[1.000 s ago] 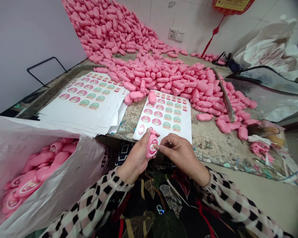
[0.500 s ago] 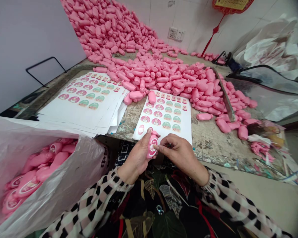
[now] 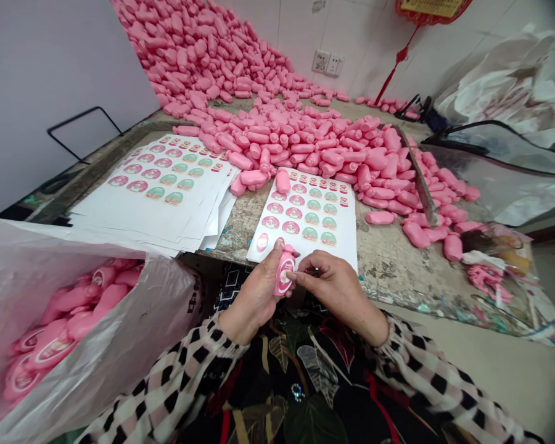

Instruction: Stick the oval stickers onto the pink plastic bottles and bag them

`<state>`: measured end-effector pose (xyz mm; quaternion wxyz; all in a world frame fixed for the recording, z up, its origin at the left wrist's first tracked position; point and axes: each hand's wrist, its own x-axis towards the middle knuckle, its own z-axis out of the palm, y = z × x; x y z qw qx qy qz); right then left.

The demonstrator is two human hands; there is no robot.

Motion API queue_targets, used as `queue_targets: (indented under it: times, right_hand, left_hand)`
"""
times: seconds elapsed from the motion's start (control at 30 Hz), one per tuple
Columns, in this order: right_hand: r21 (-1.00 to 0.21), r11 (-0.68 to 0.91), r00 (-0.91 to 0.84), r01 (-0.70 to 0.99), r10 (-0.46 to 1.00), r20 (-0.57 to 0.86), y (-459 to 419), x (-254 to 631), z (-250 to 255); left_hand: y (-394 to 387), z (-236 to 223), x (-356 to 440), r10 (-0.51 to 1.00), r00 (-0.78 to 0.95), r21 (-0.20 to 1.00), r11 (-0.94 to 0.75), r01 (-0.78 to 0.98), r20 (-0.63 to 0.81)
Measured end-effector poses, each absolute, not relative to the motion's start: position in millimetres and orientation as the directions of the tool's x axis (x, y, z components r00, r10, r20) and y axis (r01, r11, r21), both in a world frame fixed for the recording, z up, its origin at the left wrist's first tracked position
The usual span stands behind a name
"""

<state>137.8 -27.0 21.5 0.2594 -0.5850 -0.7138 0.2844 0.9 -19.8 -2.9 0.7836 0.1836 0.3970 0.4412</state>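
Observation:
A small pink plastic bottle (image 3: pixel 285 269) with an oval label on its front stands nearly upright in my left hand (image 3: pixel 255 293). The left thumb runs along the bottle's side, and the other fingers are mostly hidden behind it. My right hand (image 3: pixel 337 290) is at the bottle's right, closed, its thumb tip against the label. The right fingers curl inward; anything inside them is hidden. Just beyond both hands lies a white sticker sheet (image 3: pixel 305 213) with pink and green stickers. One pink bottle (image 3: pixel 283 181) rests on its upper part.
A large heap of pink bottles (image 3: pixel 240 61) covers the back of the worktable (image 3: pixel 379 253). At the left lies a stack of sticker sheets (image 3: pixel 134 197). Below it, an open plastic bag (image 3: pixel 157 308) contains labelled bottles (image 3: pixel 50 351). A metal bar (image 3: pixel 419 179) crosses the right side.
Almost nothing has changed. The bottle and both hands hold nearly the same pose, with the right thumb still at the label.

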Motion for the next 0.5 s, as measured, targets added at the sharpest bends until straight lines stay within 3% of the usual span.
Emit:
queue_targets:
  times: [0.5]
  right_hand:
    - [-0.739,0.087,-0.261,0.668,0.957,-0.123,-23.9,143.3,15.6]
  left_hand:
    - [-21.3,-3.2,-0.4,0.827,0.326,0.621,0.561,-0.548,-0.459]
